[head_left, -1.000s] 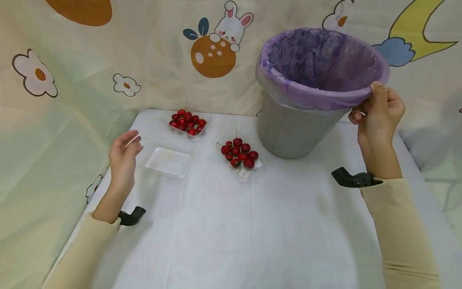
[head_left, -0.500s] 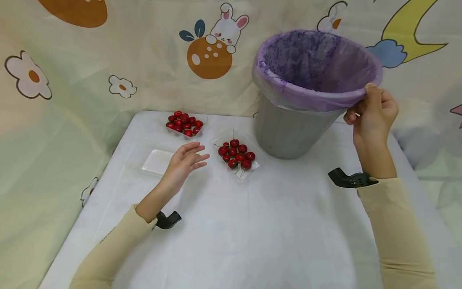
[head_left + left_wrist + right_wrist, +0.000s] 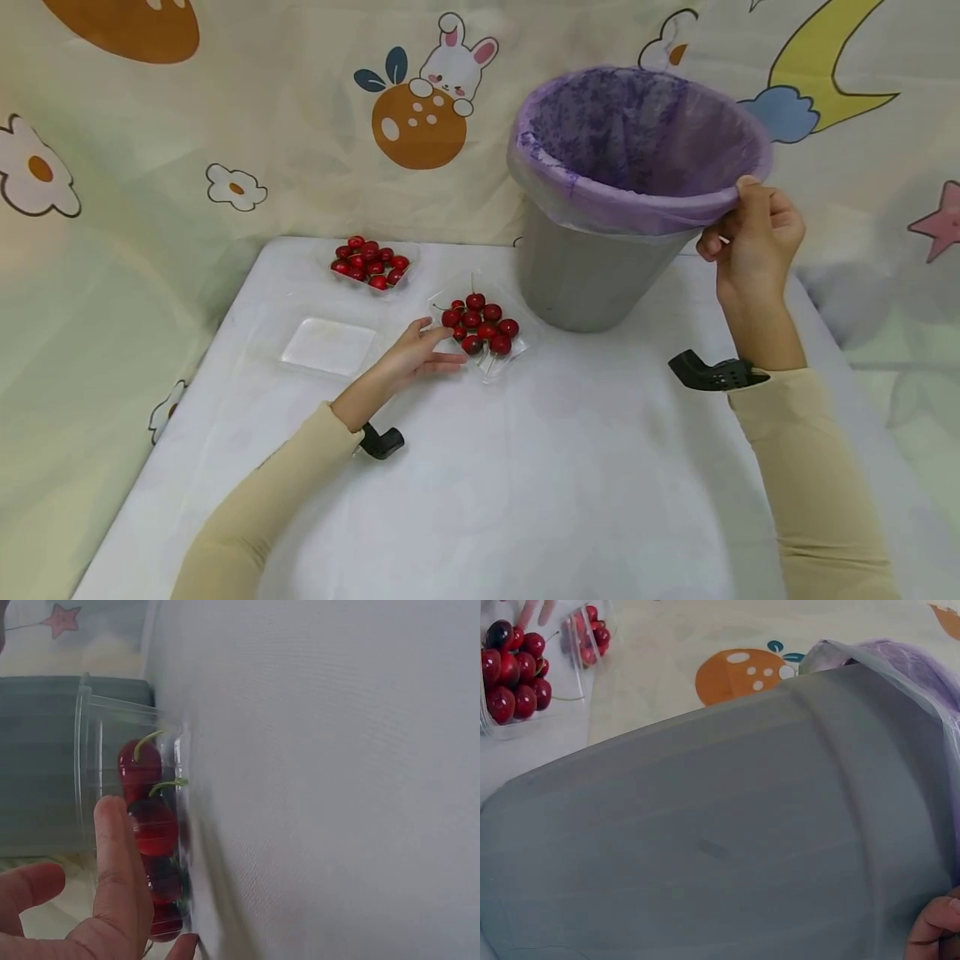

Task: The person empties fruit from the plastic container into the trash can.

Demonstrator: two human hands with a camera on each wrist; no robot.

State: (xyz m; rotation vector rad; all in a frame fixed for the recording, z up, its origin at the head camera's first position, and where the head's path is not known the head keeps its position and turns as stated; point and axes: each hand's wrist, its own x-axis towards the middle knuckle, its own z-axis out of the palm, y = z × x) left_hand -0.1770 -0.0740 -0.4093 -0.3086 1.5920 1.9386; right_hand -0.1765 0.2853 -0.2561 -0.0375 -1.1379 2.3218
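My left hand (image 3: 423, 357) reaches to the near-left side of a see-through plastic box (image 3: 517, 363) of red cherries (image 3: 487, 332). Its fingers are mostly straight, right at the box's edge. In the left wrist view, the index finger (image 3: 114, 862) lies along the box wall, with the thumb apart from it and dark cherries (image 3: 154, 825) with green stems behind the plastic. My right hand (image 3: 761, 237) pinches the right rim of a grey trash can (image 3: 592, 275), lined with a purple bag (image 3: 645, 210) folded over the rim. The can leans to the right.
Behind on the left stands a second see-through box with cherries (image 3: 371, 265). Another see-through plastic container (image 3: 330, 346), with nothing visible inside, lies left of my hand. A printed cloth (image 3: 300, 108) hangs behind the white-covered table (image 3: 525, 483).
My left hand has swept right from above the left container to the side of the nearer cherry box. The right hand keeps its grip on the can's rim. The view has shifted slightly.
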